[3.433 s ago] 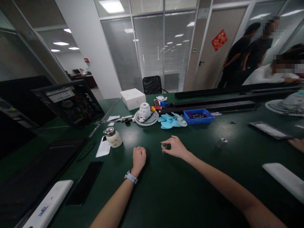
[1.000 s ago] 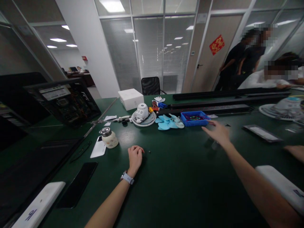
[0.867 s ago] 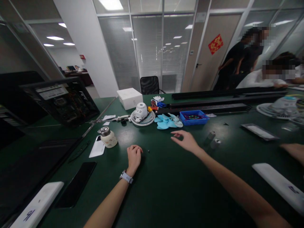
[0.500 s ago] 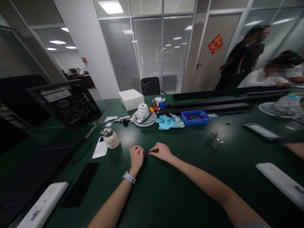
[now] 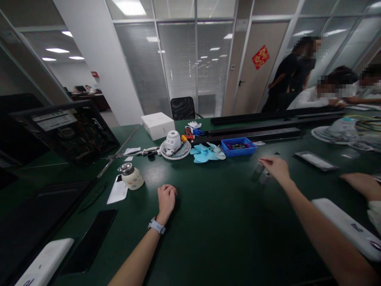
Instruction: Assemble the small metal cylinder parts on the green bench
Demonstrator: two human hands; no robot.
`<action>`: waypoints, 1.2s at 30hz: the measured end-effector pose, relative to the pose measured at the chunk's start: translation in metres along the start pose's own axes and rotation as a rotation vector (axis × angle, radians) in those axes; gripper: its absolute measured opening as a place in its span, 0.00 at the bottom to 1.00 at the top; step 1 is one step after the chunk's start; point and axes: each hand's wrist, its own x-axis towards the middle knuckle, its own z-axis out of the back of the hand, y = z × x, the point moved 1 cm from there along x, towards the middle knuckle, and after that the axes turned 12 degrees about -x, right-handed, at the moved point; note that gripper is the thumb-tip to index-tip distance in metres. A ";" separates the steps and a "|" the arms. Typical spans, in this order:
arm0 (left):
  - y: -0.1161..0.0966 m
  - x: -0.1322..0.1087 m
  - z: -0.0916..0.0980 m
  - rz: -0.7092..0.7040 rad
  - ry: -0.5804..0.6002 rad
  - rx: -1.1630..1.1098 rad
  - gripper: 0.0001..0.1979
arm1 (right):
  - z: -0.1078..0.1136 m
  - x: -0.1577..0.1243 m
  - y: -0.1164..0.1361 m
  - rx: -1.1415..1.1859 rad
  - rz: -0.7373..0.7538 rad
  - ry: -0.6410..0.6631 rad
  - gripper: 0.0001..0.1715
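My left hand (image 5: pixel 166 198) rests on the green table (image 5: pixel 205 222) with its fingers curled closed; whether it holds anything is hidden. Over at the right, my right hand (image 5: pixel 276 167) is above two small metal cylinders (image 5: pixel 266 174), which it partly covers. Its thumb and fingertips are pinched together, and anything between them is too small to make out. A cream jar with a metal lid (image 5: pixel 132 178) stands left of my left hand, beside a white card (image 5: pixel 118 191).
At the back lie a white fan part (image 5: pixel 175 147), light blue fan blades (image 5: pixel 205 153), a blue tray (image 5: pixel 238 147) and a white box (image 5: pixel 158 125). A black phone (image 5: pixel 92 240) lies at left. Another person's hand (image 5: pixel 361 184) is at the right edge.
My right hand has moved far to the right, from beside my left hand to over the metal cylinders. The view has turned slightly right. My left hand stays curled on the table.
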 end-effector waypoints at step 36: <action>-0.004 -0.001 0.000 -0.008 -0.005 0.017 0.17 | -0.036 -0.088 0.012 0.255 0.007 -0.071 0.35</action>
